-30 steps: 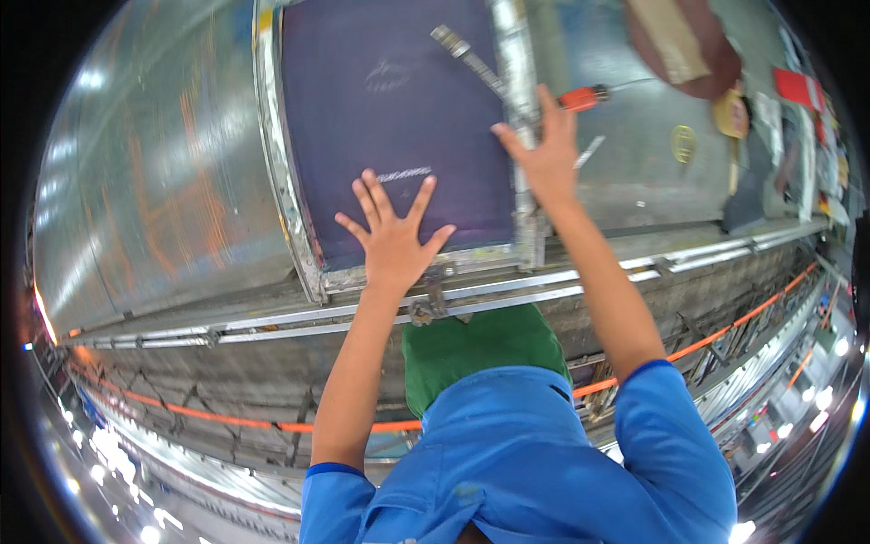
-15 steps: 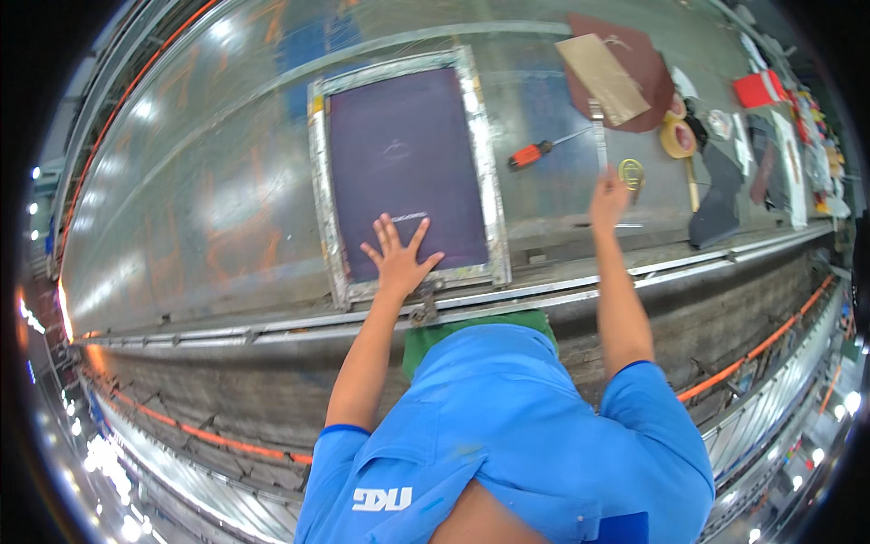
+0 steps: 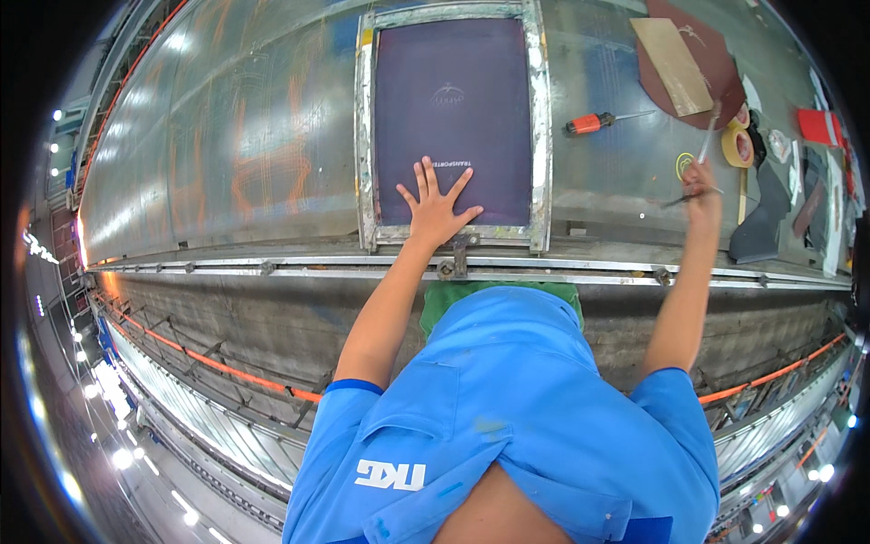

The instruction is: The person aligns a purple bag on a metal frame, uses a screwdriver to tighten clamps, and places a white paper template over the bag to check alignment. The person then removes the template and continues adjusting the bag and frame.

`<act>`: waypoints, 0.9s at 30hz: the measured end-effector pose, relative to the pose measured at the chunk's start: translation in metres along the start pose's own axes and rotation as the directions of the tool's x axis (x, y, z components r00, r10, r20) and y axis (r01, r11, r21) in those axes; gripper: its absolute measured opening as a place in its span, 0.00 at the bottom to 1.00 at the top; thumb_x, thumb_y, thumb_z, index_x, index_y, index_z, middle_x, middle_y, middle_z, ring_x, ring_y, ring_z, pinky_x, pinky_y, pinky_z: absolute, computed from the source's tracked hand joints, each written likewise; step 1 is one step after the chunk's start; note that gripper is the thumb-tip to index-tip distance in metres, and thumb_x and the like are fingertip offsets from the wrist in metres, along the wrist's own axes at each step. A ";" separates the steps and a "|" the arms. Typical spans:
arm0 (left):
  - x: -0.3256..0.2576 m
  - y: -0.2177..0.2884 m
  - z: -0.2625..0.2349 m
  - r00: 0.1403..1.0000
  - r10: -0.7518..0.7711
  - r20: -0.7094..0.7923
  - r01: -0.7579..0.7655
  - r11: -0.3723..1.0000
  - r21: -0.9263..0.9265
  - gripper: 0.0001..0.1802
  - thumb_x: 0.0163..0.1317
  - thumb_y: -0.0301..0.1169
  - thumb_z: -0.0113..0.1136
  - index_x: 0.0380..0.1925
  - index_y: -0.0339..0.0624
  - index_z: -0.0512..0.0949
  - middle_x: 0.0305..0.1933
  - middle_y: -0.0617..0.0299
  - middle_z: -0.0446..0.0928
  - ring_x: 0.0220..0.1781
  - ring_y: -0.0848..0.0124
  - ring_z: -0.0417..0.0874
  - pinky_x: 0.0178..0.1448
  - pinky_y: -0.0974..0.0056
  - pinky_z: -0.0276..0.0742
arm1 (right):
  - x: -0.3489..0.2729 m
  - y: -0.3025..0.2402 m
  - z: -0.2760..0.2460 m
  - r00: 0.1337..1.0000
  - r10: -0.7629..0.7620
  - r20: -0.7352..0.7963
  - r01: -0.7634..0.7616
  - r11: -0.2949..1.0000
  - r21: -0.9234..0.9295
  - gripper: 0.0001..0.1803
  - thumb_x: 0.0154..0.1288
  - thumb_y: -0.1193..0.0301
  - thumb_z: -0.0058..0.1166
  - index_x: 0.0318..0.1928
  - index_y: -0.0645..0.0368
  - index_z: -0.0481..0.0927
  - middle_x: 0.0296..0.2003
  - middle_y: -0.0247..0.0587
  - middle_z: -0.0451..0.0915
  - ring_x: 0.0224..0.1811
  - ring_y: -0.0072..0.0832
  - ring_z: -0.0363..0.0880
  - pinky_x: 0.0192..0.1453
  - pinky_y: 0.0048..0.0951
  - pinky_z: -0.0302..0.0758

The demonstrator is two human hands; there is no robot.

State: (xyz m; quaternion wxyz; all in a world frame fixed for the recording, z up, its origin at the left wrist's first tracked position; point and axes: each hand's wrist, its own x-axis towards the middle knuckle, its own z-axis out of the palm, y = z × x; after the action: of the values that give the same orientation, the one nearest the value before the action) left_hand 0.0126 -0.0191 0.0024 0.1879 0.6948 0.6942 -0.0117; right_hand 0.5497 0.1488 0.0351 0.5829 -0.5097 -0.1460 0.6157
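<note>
My left hand (image 3: 437, 201) lies flat with its fingers spread on the dark mesh of a framed printing screen (image 3: 453, 118), near its front edge. A small pale emblem and a line of white lettering show on the mesh. To the right, my right hand (image 3: 700, 192) is closed and smeared by motion. A narrow pale strip like a ruler (image 3: 710, 134) sticks up from its fingers. Across these fingers runs a thin dark stick (image 3: 676, 201); whether I grip it too, I cannot tell. Beside the hand is a yellow ring-shaped mark or object (image 3: 684, 164).
Right of the frame lies a red-handled screwdriver (image 3: 591, 122). Farther right are a brown board (image 3: 672, 68) on a maroon sheet (image 3: 716, 54), a tape roll (image 3: 737, 147), dark scraps (image 3: 759, 218) and a red item (image 3: 818, 127). A metal rail (image 3: 344, 269) edges the table.
The view has shifted, so the table's things sit differently in the picture. My right hand has moved right and toward me with the pale strip. My left hand stays spread on the screen.
</note>
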 end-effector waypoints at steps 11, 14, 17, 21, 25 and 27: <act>-0.003 -0.034 -0.005 1.000 0.021 -0.015 -0.023 0.983 -0.184 0.33 0.73 0.59 0.48 0.77 0.81 0.59 0.86 0.46 0.39 0.87 0.50 0.38 0.78 0.25 0.29 | -0.243 -0.046 0.178 0.846 0.320 0.427 -0.138 0.904 -0.405 0.39 0.81 0.45 0.39 0.80 0.55 0.55 0.28 0.31 0.67 0.29 0.23 0.72 0.40 0.23 0.71; -0.014 -0.061 -0.015 0.996 0.060 -0.068 -0.080 0.934 -0.348 0.32 0.74 0.57 0.48 0.77 0.76 0.60 0.85 0.46 0.45 0.86 0.51 0.44 0.80 0.29 0.35 | -0.281 -0.045 0.200 0.826 0.338 0.452 -0.030 0.826 -0.563 0.45 0.76 0.39 0.40 0.80 0.58 0.54 0.35 0.32 0.70 0.27 0.21 0.69 0.39 0.20 0.68; -0.027 -0.074 -0.005 0.970 0.145 -0.196 -0.166 0.982 -0.094 0.33 0.74 0.56 0.49 0.76 0.67 0.63 0.84 0.46 0.49 0.85 0.52 0.48 0.80 0.29 0.39 | -0.311 -0.054 0.220 0.783 0.390 0.485 0.191 0.590 -0.784 0.42 0.72 0.53 0.56 0.79 0.57 0.59 0.37 0.33 0.74 0.26 0.21 0.67 0.37 0.19 0.67; -0.026 -0.081 -0.002 0.931 0.222 -0.289 -0.218 0.975 0.046 0.33 0.73 0.57 0.50 0.76 0.66 0.64 0.84 0.49 0.49 0.85 0.53 0.48 0.80 0.27 0.40 | -0.361 -0.015 0.263 0.806 0.240 0.541 0.555 0.009 -0.832 0.25 0.67 0.75 0.63 0.64 0.56 0.76 0.29 0.39 0.80 0.28 0.32 0.78 0.35 0.30 0.73; -0.024 -0.081 0.003 0.942 0.234 -0.239 -0.226 0.972 0.059 0.33 0.74 0.56 0.47 0.77 0.68 0.61 0.85 0.52 0.45 0.86 0.54 0.46 0.80 0.26 0.38 | -0.374 0.023 0.290 0.509 0.282 0.813 0.861 -0.174 -0.478 0.15 0.64 0.77 0.64 0.51 0.59 0.81 0.34 0.44 0.84 0.35 0.43 0.84 0.39 0.38 0.79; -0.023 -0.080 0.004 0.948 0.227 -0.223 -0.222 0.974 0.046 0.33 0.74 0.54 0.46 0.77 0.68 0.61 0.85 0.52 0.45 0.86 0.55 0.45 0.80 0.26 0.38 | -0.382 0.040 0.294 0.495 0.318 0.808 0.868 -0.163 -0.468 0.15 0.60 0.81 0.65 0.48 0.60 0.81 0.35 0.45 0.84 0.36 0.44 0.84 0.41 0.40 0.80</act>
State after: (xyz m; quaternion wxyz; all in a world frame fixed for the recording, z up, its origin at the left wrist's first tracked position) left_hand -0.0651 -0.0457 -0.0148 0.1004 0.7679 0.6273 0.0820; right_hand 0.2160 -0.0720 0.3076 0.0368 -0.3675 -0.8947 0.2512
